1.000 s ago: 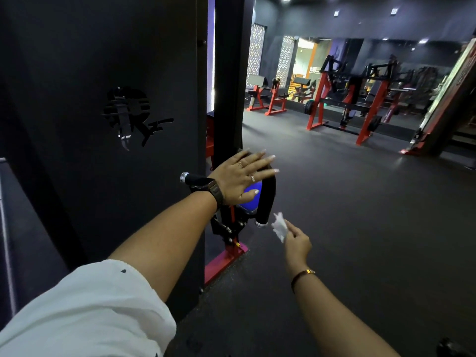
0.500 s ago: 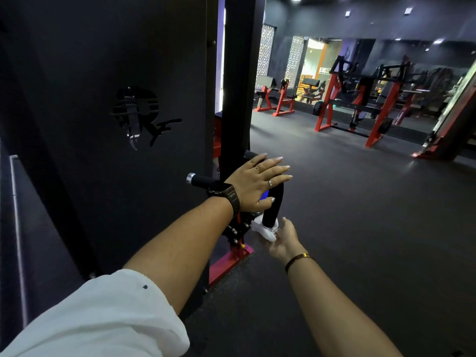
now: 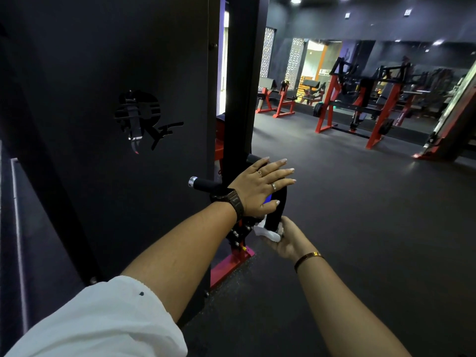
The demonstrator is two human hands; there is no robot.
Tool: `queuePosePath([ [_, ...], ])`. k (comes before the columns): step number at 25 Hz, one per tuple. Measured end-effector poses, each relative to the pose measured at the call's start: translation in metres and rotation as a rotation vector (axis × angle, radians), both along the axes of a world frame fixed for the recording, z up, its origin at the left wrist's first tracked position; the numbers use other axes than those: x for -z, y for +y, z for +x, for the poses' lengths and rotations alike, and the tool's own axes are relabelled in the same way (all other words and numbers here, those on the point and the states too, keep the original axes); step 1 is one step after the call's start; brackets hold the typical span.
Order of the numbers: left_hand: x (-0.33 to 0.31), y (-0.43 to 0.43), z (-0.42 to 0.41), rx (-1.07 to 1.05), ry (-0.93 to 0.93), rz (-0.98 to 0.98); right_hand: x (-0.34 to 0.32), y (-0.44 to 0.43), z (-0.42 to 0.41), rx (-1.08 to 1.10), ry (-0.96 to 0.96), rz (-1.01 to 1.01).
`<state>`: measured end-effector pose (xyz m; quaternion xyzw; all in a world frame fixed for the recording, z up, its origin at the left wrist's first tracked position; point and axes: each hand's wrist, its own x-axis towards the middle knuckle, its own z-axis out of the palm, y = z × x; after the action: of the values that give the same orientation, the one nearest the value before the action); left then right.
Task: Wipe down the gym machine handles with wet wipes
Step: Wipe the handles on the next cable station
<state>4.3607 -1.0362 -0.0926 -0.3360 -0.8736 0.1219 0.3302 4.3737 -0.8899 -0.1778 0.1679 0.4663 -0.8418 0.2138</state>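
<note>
Handle (image 3: 275, 217), just right of the black machine panel (image 3: 103, 124): wiping looks barely begun. Right hand (image 3: 286, 240) holds the wet wipe (image 3: 268, 233) around its lower end. Left hand (image 3: 260, 186) rests flat on top, fingers straight, holding nothing. Upper bar left to do. 1 s ago the wipe hung clear; now touching.

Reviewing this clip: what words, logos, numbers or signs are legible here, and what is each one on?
"R": large cut-out logo letter on the black metal machine panel; the smaller mark at its right may be an "F", uncertain.
Nothing readable on the dark wristwatch on the left wrist.
Too small to read: the small white sign by the far lit doorway.
No print visible on the white wet wipe.
</note>
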Motion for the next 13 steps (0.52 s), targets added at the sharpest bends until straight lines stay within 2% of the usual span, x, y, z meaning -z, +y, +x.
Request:
queuePosePath([
  [2,0.0,0.0,0.0,0.027,-0.021,0.035,-0.006,0.004,-0.003,0.024,-0.032,0.155],
  [6,0.0,-0.003,-0.001,0.058,-0.007,0.047,-0.022,-0.001,-0.005,0.232,-0.015,0.328],
  [13,0.013,-0.014,0.001,-0.054,0.128,0.07,-0.094,-0.026,-0.011,0.422,0.505,0.842],
])
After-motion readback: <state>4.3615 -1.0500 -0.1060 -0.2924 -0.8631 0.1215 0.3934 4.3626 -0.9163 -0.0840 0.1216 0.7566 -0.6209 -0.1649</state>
